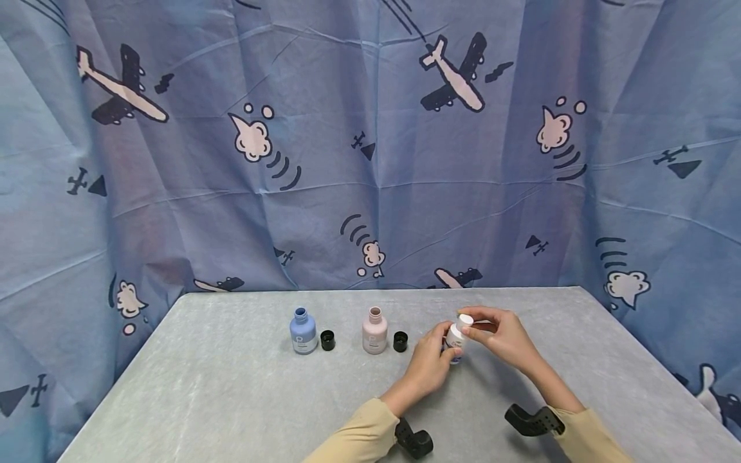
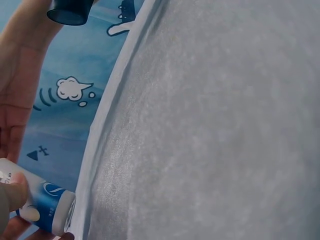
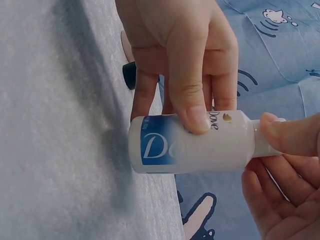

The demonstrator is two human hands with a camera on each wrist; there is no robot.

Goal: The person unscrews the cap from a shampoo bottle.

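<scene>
A small white Dove bottle (image 1: pixel 455 339) with a blue label band is between both hands at the right of the table in the head view. My left hand (image 1: pixel 427 361) grips its body, thumb in front and fingers behind. With thumb and fingers, my right hand (image 1: pixel 511 337) pinches the white cap (image 1: pixel 465 320) at the top. In the right wrist view the bottle (image 3: pixel 200 145) lies across the picture, its cap end partly covered by the right thumb. The left wrist view shows only the bottle's lower part (image 2: pixel 45 205) at the corner. Whether its base touches the table is unclear.
An uncapped blue bottle (image 1: pixel 303 334) stands left on the grey table (image 1: pixel 231 399), a black cap (image 1: pixel 327 340) beside it. Right of these are an uncapped pink bottle (image 1: pixel 374 333) and another black cap (image 1: pixel 400 341). A blue airplane-print curtain (image 1: pixel 324 154) hangs behind.
</scene>
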